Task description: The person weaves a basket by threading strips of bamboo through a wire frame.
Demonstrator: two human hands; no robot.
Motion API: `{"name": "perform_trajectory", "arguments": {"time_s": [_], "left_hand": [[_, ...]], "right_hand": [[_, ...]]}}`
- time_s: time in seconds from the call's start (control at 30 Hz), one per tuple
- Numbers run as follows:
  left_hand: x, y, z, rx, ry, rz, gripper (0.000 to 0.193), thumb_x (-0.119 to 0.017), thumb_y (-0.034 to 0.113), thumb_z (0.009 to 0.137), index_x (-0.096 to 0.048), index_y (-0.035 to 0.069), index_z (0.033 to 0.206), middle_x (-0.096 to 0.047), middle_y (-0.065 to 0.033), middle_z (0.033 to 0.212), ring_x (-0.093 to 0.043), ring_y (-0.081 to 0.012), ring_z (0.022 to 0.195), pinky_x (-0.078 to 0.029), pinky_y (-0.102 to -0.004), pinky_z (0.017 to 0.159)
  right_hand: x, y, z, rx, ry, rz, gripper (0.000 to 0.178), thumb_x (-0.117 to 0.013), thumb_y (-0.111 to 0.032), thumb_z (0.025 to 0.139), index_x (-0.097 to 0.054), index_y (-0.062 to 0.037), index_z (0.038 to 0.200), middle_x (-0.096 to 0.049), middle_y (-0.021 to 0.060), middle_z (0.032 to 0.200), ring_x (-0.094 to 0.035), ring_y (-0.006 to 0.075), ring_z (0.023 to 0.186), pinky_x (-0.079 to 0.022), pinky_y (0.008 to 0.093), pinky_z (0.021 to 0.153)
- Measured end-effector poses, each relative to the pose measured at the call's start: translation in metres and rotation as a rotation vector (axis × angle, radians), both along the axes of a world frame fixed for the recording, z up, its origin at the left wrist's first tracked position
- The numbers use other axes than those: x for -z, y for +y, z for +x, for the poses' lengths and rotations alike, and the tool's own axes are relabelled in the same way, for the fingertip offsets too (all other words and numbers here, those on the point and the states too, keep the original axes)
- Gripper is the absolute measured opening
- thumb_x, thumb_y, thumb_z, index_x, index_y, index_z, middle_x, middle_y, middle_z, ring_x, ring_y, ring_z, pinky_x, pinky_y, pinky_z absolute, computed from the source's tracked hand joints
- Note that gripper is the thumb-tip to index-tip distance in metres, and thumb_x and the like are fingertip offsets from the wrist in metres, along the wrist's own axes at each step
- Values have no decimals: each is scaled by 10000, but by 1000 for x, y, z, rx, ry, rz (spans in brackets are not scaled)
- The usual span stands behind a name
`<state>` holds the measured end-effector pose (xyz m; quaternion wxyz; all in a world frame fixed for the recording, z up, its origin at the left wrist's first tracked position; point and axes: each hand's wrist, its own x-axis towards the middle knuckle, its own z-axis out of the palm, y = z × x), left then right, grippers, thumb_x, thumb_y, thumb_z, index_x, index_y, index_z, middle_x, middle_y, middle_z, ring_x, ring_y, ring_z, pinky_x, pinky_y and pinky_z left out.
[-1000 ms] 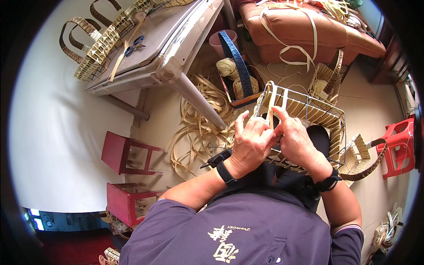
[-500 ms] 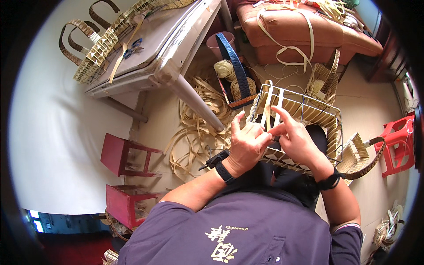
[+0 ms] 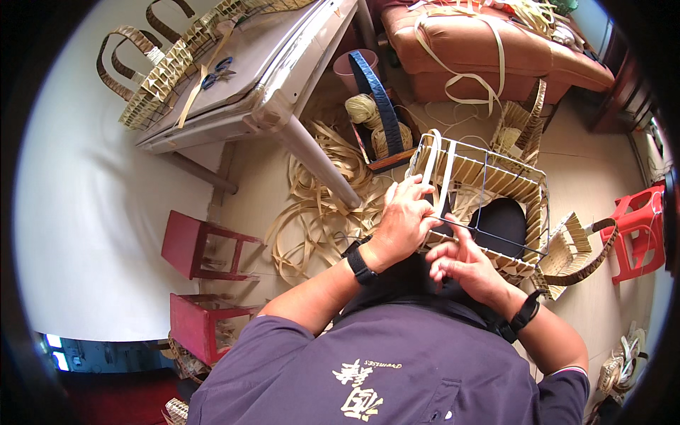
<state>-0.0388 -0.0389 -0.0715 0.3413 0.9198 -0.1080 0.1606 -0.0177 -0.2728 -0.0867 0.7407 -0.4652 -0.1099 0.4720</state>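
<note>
A rectangular wire-framed basket with woven cream strips on its sides rests over my lap. Two flat pale strips run across its left part, from the far rim to the near rim. My left hand is closed at the near left rim, its fingertips pinching a pale strip at the wire. Just to its right, below the near rim, my right hand has its index finger stretched toward the wire and its other fingers loosely bent. Nothing shows in my right hand.
Loose strips lie on the floor. A basket with a blue handle holds twine balls. Smaller baskets stand right, near a red plastic stool. Scissors lie on the table. Dark red stools stand left.
My right hand has moved down from the strips to below the near rim. My left hand has turned and shifted slightly, with fingers now at the strip and wire.
</note>
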Motion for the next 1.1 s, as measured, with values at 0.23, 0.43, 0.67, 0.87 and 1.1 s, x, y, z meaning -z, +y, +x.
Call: {"name": "perform_trajectory", "arguments": {"time_s": [0.23,0.43,0.67,0.87,1.1], "left_hand": [[6,15,5,93,95,-121,104,-852,93,924,-819,37,1005,-697,-165,1490,-505,-422,1559,-391,-530,1313],[1,16,5,117,99,-143,118,-847,52,907,-818,28,1020,-689,-180,1503,-526,-414,1553,-409,-521,1308],[1,19,1,97,25,-176,338,-885,52,868,-817,82,1198,-741,-154,1395,-625,-382,1439,-471,-488,1255],[-13,16,-9,67,-153,137,329,-941,231,838,-828,219,1147,-775,38,1070,-714,-219,1195,-252,-762,1288],[12,8,1,77,-381,273,183,-875,244,919,-847,225,1099,-741,51,930,-743,-175,931,-376,-664,1255]], "right_hand": [[9,28,17,107,172,194,640,-619,-98,1170,-341,-108,1746,-751,170,1177,-775,249,988,-641,372,916],[19,39,8,243,-51,-26,263,-608,-190,1198,-631,-23,1400,-772,99,980,-757,165,753,-635,285,688],[-9,19,3,120,14,-146,297,-589,-298,1209,-664,-96,1004,-639,-12,695,-558,86,541,-440,241,517],[-33,-15,3,-28,42,-118,313,-634,-293,1187,-741,-56,1012,-580,-25,694,-480,74,597,-393,249,600],[-112,-53,-14,-194,-1237,-510,197,-896,-230,930,-807,-58,894,-692,59,1013,-672,230,1041,-525,384,951]]}}
